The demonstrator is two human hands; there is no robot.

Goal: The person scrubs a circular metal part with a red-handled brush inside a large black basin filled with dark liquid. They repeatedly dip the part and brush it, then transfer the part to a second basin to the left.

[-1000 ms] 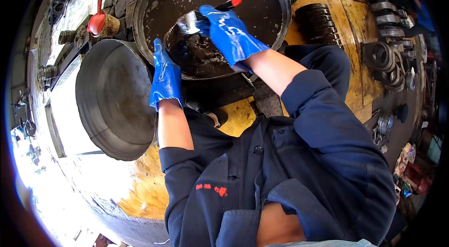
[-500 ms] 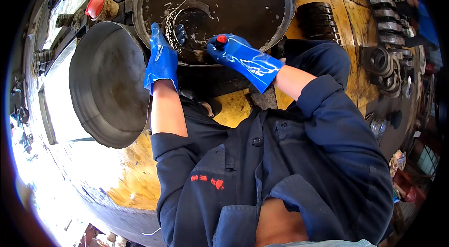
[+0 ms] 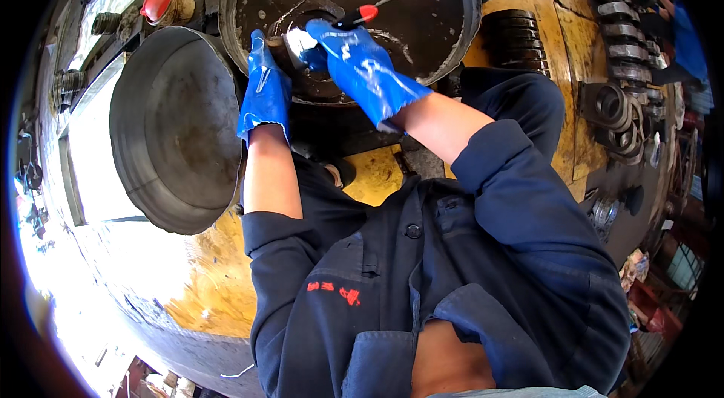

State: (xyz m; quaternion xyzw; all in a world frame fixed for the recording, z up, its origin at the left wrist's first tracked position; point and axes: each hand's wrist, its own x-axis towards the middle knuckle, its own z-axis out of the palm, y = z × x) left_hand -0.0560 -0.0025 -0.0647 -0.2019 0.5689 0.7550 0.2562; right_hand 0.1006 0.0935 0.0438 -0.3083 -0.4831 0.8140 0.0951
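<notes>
One blue-gloved left hand [image 3: 265, 93] held a dark, curved ring [image 3: 320, 7] at the near-left edge of a round grey metal basin [image 3: 472, 13] with dark liquid [image 3: 422, 10]; the blue-gloved right hand [image 3: 362, 70] was closed around a black-handled, red-ended brush [image 3: 349, 19] over this ring.

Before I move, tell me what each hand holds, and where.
Right hand: a brush, by its handle. Left hand: a dark ring, by its left edge; the grip is partly hidden.
</notes>
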